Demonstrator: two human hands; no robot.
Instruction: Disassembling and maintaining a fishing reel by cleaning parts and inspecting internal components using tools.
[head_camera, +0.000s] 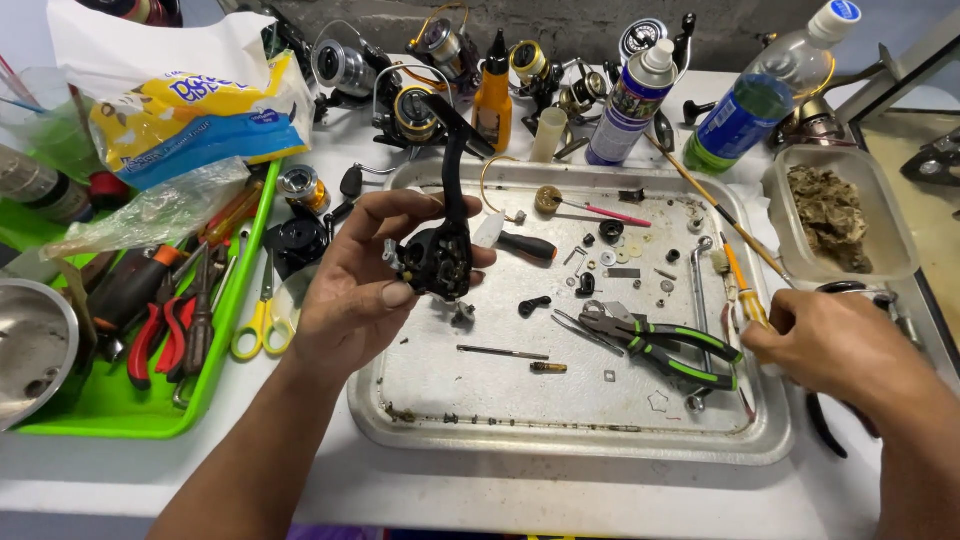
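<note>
My left hand (365, 275) holds a black fishing reel body (440, 250) above the left part of a metal tray (560, 435); its stem points up. My right hand (835, 345) rests at the tray's right edge, fingers curled over the handles of small tools there; what it grips is hidden. On the tray lie green-handled pliers (655, 345), a black-handled screwdriver (525, 245), a wrench (697, 285), a thin pin (502, 352) and several small screws and washers.
A green tray (215, 335) on the left holds pliers, yellow scissors (258, 320) and other tools. Several reels (415, 105), an orange oil bottle (493, 95), a spray can (628, 105) and a plastic bottle (755, 100) stand behind. A plastic tub (840, 215) sits at right.
</note>
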